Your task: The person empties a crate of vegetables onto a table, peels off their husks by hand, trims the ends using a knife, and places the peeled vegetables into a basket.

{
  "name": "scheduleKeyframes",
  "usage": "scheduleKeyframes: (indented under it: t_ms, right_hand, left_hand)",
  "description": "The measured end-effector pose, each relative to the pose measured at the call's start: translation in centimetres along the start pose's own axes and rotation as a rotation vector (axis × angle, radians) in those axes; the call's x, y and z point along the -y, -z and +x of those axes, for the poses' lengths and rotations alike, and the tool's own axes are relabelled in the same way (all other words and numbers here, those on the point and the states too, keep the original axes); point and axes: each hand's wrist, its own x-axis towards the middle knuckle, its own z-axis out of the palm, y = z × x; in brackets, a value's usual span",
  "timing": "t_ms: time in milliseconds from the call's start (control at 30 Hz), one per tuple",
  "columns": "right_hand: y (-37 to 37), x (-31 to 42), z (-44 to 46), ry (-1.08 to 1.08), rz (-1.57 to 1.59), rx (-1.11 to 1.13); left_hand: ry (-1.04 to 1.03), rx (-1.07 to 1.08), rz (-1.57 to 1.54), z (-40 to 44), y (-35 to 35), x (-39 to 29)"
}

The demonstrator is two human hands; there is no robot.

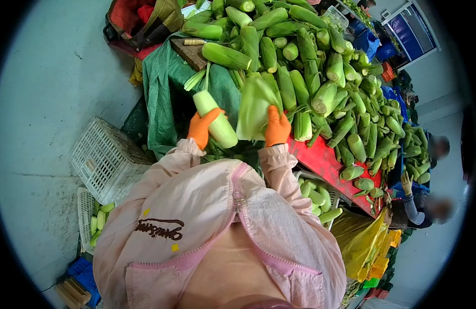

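Note:
My left hand (199, 129), in an orange glove, is wrapped round a pale green ear of corn (217, 121) with most of its outer leaves off. In my right hand (277, 126), also gloved in orange, a broad green corn husk (256, 108) is pinched; it is blurred and hangs apart from the ear. Just beyond my hands lies a large heap of corn in green husks (299, 56). A knife with a wooden handle (195, 41) rests on a wooden board (189, 54) at the near left of the heap.
A green cloth (163, 98) drapes the table's left end. The red tabletop (320, 159) shows at right. White crates (111, 159) stand on my left, and peeled corn (320, 198) lies at my right side. Another person's gloved hand (406, 183) is at far right.

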Motion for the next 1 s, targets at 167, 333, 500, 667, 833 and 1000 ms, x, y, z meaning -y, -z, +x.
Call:
scheduleKeyframes:
  t_ms: [167,333,500,667,833,1000]
  right_hand:
    - [1.6,-3.2,1.7,-0.009,-0.242,0.065]
    - [-0.1,0.3,-2.1,0.255,-0.377,0.430]
    - [0.7,0.9,-5.4,0.168,-0.051,0.646]
    - [5.5,-7.0,-7.8,-0.283,0.371,0.362]
    - [17.6,-13.4,-14.7,-0.457,0.745,-0.224]
    - [31.4,-16.2,-21.1,-0.606,0.433,-1.106]
  left_hand:
    - [-0.290,-0.054,0.180,-1.0,1.1,-1.3]
    - [-0.317,0.113,0.230,-1.4,-1.1,-3.2]
    - [-0.103,0.298,0.130,-0.9,-5.3,-2.3]
    - [0.038,0.535,0.437,-0.3,-8.9,2.7]
    - [0.377,0.616,0.721,-0.2,-10.1,7.0]
    - [0.607,0.697,0.852,0.1,-10.7,10.5]
